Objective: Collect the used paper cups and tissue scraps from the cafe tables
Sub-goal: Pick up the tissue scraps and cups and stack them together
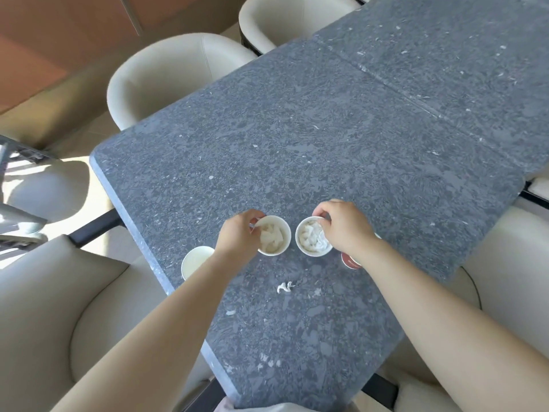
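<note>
Because one tissue scrap [285,286] lies loose on the table [326,144] just short of my hands, nearest to me, I judge it is the last bit of litter to be picked up. A little beyond it, an empty cup [194,261] stands at the table's left edge, partly under my left forearm, and a red cup [349,261] peeks out from under my right wrist. Both are waiting their turn, I think.

Further out, two white cups stand side by side, close but not touching, each stuffed with crumpled tissue so the rubbish travels inside them. My left hand [240,237] curls its fingers over the near rim of the left cup [288,237]. My right hand [341,226] pinches at the far rim of the right cup [298,239], though I cannot tell whether it has the rim or the wad. Pale chairs [166,75] ring the far side.
</note>
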Demonstrator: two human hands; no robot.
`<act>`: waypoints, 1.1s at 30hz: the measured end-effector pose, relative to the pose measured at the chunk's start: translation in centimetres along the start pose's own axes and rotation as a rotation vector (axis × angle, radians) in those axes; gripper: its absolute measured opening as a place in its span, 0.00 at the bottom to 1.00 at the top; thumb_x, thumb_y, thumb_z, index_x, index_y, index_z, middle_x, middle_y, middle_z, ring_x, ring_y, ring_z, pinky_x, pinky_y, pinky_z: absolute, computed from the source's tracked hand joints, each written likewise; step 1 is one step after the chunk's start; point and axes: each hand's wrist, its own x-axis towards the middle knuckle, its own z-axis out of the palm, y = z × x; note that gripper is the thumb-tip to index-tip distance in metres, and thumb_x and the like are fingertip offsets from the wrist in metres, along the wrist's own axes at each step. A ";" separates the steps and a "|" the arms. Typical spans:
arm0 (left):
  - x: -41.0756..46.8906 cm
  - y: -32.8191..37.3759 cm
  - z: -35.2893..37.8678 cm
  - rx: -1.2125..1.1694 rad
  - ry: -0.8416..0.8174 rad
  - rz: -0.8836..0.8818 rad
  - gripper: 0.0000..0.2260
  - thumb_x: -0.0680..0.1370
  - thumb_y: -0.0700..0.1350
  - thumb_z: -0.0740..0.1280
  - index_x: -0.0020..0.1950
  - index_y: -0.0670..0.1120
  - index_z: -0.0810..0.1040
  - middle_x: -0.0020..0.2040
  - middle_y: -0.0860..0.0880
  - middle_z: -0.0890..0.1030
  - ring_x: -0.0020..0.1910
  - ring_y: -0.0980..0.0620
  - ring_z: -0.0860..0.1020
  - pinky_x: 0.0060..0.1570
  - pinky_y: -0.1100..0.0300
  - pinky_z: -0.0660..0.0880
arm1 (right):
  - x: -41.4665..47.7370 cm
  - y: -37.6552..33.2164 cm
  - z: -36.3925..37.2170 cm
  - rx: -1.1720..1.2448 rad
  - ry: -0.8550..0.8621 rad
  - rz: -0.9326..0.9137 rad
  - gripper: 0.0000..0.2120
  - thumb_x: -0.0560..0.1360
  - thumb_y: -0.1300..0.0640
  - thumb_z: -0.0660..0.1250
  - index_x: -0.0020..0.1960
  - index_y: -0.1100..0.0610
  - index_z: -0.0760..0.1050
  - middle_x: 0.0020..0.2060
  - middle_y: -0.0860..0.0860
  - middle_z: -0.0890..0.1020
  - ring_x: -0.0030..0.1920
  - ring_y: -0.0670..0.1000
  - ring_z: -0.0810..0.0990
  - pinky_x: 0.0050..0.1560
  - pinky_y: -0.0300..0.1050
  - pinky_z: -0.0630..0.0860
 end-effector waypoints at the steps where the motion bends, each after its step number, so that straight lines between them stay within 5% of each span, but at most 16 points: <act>1: 0.6 0.0 0.2 -0.005 0.008 -0.024 0.12 0.75 0.40 0.63 0.56 0.50 0.78 0.51 0.50 0.82 0.43 0.53 0.76 0.43 0.64 0.67 | 0.7 0.2 0.2 0.005 0.003 0.024 0.08 0.74 0.63 0.61 0.46 0.54 0.77 0.47 0.51 0.79 0.47 0.54 0.76 0.42 0.43 0.69; 6: 2.6 0.0 0.2 0.004 -0.018 -0.092 0.17 0.75 0.40 0.62 0.64 0.49 0.72 0.60 0.45 0.76 0.52 0.48 0.76 0.49 0.60 0.70 | 2.3 0.4 0.4 0.028 0.043 0.031 0.08 0.73 0.62 0.62 0.51 0.56 0.76 0.49 0.52 0.79 0.49 0.55 0.76 0.45 0.46 0.72; 10: 1.6 0.2 -0.1 0.138 -0.013 0.069 0.22 0.76 0.45 0.64 0.69 0.48 0.65 0.65 0.45 0.69 0.58 0.45 0.73 0.53 0.54 0.70 | 0.5 -0.2 0.4 -0.019 0.125 -0.093 0.10 0.73 0.59 0.65 0.54 0.54 0.75 0.53 0.50 0.77 0.53 0.55 0.74 0.47 0.47 0.73; 15: -2.0 -0.3 -0.2 0.210 0.012 0.252 0.20 0.74 0.43 0.66 0.66 0.45 0.69 0.64 0.46 0.71 0.60 0.43 0.72 0.59 0.55 0.66 | -4.3 -2.2 2.6 0.086 0.154 -0.324 0.09 0.71 0.62 0.69 0.51 0.57 0.77 0.50 0.51 0.79 0.51 0.54 0.77 0.48 0.43 0.73; 25: -5.5 -2.4 -0.4 0.331 -0.118 0.284 0.16 0.76 0.47 0.63 0.64 0.51 0.71 0.67 0.49 0.67 0.63 0.46 0.69 0.54 0.52 0.72 | -6.1 -1.8 10.9 -0.072 -0.331 -0.215 0.11 0.76 0.58 0.62 0.58 0.55 0.72 0.57 0.50 0.72 0.58 0.52 0.70 0.50 0.45 0.69; 30: -5.5 -2.5 -0.5 0.348 -0.145 0.300 0.19 0.76 0.46 0.63 0.67 0.51 0.68 0.69 0.50 0.66 0.64 0.45 0.67 0.57 0.52 0.70 | -6.5 -1.0 11.7 -0.070 -0.340 -0.147 0.09 0.76 0.64 0.61 0.53 0.57 0.76 0.53 0.52 0.73 0.52 0.52 0.74 0.46 0.42 0.69; 33: -5.2 -2.5 -0.8 0.325 -0.142 0.291 0.21 0.75 0.45 0.64 0.67 0.50 0.67 0.69 0.49 0.65 0.64 0.45 0.67 0.57 0.52 0.70 | -6.7 -1.7 9.5 0.100 -0.126 -0.145 0.07 0.76 0.63 0.61 0.50 0.58 0.77 0.50 0.53 0.77 0.45 0.53 0.78 0.42 0.42 0.70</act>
